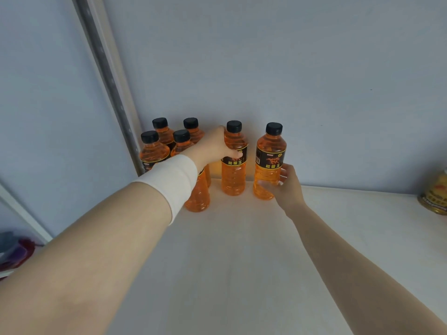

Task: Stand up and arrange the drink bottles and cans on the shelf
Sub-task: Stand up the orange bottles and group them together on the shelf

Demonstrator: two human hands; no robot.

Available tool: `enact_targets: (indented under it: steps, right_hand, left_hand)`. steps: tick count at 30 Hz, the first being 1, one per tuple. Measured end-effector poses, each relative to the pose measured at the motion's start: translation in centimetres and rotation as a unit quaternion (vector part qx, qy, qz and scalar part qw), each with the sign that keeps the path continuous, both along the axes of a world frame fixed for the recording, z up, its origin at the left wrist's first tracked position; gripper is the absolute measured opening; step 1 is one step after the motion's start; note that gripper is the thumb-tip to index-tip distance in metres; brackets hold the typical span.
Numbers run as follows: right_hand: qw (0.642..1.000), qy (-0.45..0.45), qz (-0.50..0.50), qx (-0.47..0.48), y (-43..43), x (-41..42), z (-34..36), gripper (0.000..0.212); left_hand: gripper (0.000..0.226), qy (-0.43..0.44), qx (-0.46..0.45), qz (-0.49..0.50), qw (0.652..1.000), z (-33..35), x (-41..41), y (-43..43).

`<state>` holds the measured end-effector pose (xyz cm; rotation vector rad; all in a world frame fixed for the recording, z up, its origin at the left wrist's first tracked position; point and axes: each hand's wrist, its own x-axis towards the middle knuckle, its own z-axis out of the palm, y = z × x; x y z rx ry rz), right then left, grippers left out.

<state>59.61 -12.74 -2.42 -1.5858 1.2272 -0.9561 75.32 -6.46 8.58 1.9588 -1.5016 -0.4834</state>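
Several orange drink bottles with black caps and black labels stand upright at the back of a white shelf (pixel 242 250). A cluster of them (pixel 154 151) sits in the left corner, partly hidden behind my left forearm. My left hand (pixel 212 148) grips the fifth bottle (pixel 234 175) around its label from the left. My right hand (pixel 287 184) holds the rightmost bottle (pixel 268 163) low on its body from the right side. Both held bottles stand upright, close to the back wall.
A yellow can or bottle (pixel 435 194) is cut off at the shelf's right edge. A grey upright post (pixel 108 76) runs along the left corner. Blurred coloured items (pixel 17 250) lie beyond the shelf at lower left. The shelf's front area is bare white board.
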Motion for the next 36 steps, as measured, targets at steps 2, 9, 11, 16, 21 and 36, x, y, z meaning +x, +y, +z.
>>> enact_targets:
  steps: [2,9,11,16,21,36]
  right_hand:
    - [1.000,0.002,0.003,-0.001,-0.3,0.3,0.0,0.075]
    - [1.000,-0.008,0.011,0.000,-0.8,1.1,0.0,0.075]
    - [1.000,-0.006,0.010,0.002,-0.9,1.3,0.0,0.075]
    - [1.000,0.006,0.007,-0.003,-1.0,1.6,-0.2,0.076]
    - [1.000,0.019,0.005,-0.008,-1.1,1.6,-0.3,0.076]
    - [0.924,0.347,-0.009,-0.157,0.2,-3.1,3.1,0.080]
  left_hand:
    - [0.052,0.002,0.008,0.004,1.000,0.0,0.1,-0.5]
    - [0.051,-0.010,0.038,0.007,0.999,0.3,0.4,-1.2]
    - [0.054,-0.021,0.045,0.011,0.999,0.3,0.6,-1.3]
    - [0.059,-0.047,0.059,0.019,0.997,0.3,0.7,-1.4]
    - [0.060,-0.071,0.084,0.020,0.994,0.7,0.8,-1.3]
    - [0.091,-0.210,-0.018,0.033,0.977,3.5,-1.1,1.4]
